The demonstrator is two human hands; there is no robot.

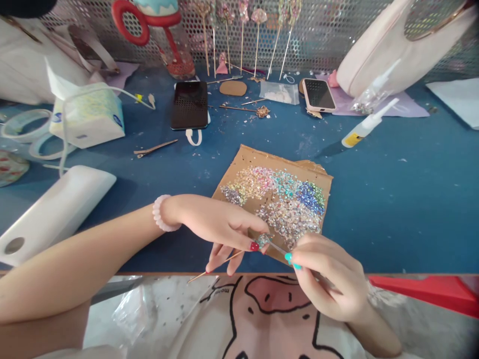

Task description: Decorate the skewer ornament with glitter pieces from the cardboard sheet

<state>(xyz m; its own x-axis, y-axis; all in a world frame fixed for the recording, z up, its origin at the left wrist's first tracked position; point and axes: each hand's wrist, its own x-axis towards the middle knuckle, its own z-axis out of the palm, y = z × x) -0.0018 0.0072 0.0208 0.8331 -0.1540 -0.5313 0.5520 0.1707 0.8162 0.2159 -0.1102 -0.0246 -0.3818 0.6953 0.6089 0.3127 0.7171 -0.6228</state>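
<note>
My left hand (220, 224) grips a thin wooden stick (197, 277) whose end is a small piece covered in sparkly rhinestones (263, 240), pinched by the thumb and fingers. My right hand (329, 274) is closed on slim metal tweezers (276, 246), their tip touching or very near the sparkly piece. Just beyond both hands lies a cardboard sheet (241, 157), with loose rhinestones (294, 219) spread over it in patches of silver, yellow, pink, teal, blue and green. The fingers hide part of the stick and most of the tweezers.
A white glue bottle (368, 124) lies right of the cardboard. Behind are a black phone (189, 104), a pink-cased phone (319, 94) and a bag of white bits (279, 93). Decorated sticks (258, 40) stand along the perforated metal panel. Left are a tissue box (90, 117) and tape rolls (28, 124).
</note>
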